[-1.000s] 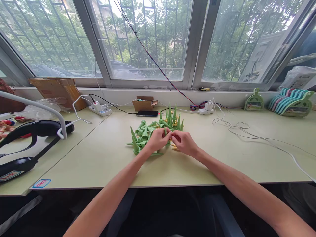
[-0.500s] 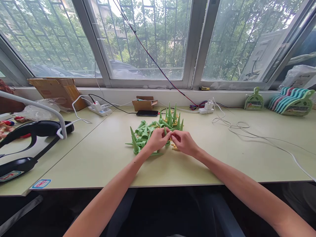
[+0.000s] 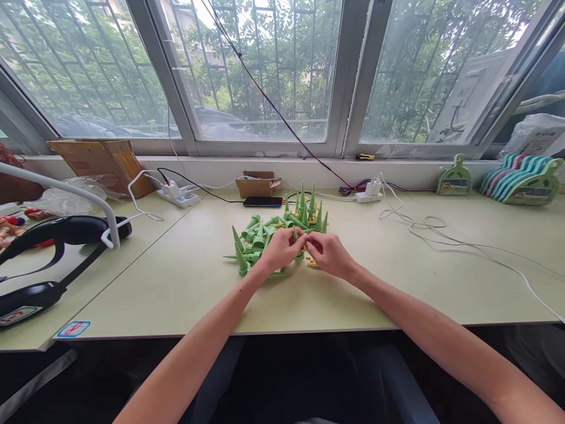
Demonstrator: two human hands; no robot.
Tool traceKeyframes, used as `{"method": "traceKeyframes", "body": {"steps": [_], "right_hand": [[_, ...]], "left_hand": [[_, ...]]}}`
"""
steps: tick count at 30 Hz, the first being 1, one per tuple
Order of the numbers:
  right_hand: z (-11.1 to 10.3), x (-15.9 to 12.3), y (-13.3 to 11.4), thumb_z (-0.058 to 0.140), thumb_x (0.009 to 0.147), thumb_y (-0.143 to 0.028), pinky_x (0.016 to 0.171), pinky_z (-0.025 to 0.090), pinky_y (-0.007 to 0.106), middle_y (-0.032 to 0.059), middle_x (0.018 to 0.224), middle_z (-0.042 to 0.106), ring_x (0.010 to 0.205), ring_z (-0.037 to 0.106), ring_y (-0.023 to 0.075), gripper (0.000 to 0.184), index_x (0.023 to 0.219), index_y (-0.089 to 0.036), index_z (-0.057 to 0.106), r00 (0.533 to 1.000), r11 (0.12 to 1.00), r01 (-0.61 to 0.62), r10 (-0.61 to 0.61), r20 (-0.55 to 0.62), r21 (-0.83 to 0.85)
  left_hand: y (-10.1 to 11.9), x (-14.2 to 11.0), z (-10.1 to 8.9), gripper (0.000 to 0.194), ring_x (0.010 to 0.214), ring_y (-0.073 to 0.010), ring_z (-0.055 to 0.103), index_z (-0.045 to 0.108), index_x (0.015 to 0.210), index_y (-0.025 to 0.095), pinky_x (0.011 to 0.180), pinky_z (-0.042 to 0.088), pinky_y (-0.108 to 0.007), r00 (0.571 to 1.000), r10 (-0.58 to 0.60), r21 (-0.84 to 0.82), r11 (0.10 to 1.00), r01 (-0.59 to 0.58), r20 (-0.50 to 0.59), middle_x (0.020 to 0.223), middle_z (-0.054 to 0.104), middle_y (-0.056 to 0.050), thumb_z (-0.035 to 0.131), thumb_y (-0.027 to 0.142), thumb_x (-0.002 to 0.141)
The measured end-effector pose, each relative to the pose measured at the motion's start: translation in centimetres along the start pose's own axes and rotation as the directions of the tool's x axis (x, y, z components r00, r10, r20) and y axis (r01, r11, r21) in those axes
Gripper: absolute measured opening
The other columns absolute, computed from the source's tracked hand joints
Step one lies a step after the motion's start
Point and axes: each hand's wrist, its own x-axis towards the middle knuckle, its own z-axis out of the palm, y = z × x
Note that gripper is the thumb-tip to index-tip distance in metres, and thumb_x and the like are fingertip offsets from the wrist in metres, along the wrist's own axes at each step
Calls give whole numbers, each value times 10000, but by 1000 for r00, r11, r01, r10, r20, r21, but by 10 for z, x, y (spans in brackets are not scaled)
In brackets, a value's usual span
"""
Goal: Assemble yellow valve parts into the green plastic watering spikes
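Observation:
Over the middle of the desk (image 3: 185, 294), my left hand (image 3: 282, 247) is closed around a green plastic plant watering spike (image 3: 299, 257), its pointed end upward. My right hand (image 3: 327, 252) pinches at the same spot, its fingertips meeting those of the left. What sits in that pinch is mostly hidden; a bit of yellow shows there. Loose green watering spikes (image 3: 241, 259) lie in a heap to the left. Behind my hands, several spikes (image 3: 312, 203) stand upright with small yellow parts at their bases. More yellow pieces (image 3: 312, 262) lie below my right hand.
A black phone (image 3: 263, 202) lies before a small open cardboard box (image 3: 258, 187). Power strips (image 3: 180, 197) and white cables (image 3: 424, 227) run along the back and right. A black headset (image 3: 66, 229) rests at left. Green dustpan-like items (image 3: 521, 181) stand far right.

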Motion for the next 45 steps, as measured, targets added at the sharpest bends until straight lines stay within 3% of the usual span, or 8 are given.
{"method": "traceKeyframes", "body": {"steps": [26, 45], "right_hand": [[0, 0, 0, 465, 916, -282, 540, 299, 229, -24, 602, 492, 546, 387, 103, 225, 767, -171, 591, 1000, 1000, 6, -6, 15, 0], [0, 0, 0, 471, 911, -274, 535, 284, 223, -22, 600, 501, 539, 383, 97, 221, 746, -169, 574, 1000, 1000, 17, -17, 5, -15]], "left_hand": [[-2, 1, 0, 277, 574, -110, 482, 650, 814, 150, 563, 371, -232, 1000, 5, -16, 1000, -5, 12, 644, 604, -7, 514, 383, 877], [0, 1, 0, 274, 552, -105, 443, 659, 809, 142, 525, 324, -227, 1000, -1, -2, 1000, 1, 7, 605, 574, 1, 529, 378, 860]]}}
